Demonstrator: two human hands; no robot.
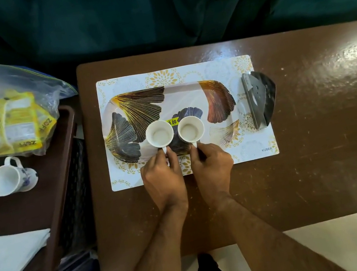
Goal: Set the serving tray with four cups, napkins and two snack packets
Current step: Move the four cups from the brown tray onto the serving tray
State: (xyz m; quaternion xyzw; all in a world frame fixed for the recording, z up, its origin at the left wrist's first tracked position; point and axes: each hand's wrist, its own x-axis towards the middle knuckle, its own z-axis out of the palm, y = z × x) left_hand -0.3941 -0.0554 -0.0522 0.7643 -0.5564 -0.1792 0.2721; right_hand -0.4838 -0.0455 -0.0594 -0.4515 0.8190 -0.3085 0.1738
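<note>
Both hands (pixel 163 176) (pixel 211 165) pinch cup (pixel 159 134) (pixel 191 129) handles (pointing toward the person).

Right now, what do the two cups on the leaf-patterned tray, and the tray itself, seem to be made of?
The left cup and right cup look like glazed white ceramic: smooth, opaque, thick-rimmed. The serving tray seems to be melamine or glossy plastic, judging by its printed leaf pattern, soft sheen and moulded raised rim, though lacquered metal cannot be ruled out. The left hand and right hand pinch the cup handles.
</note>
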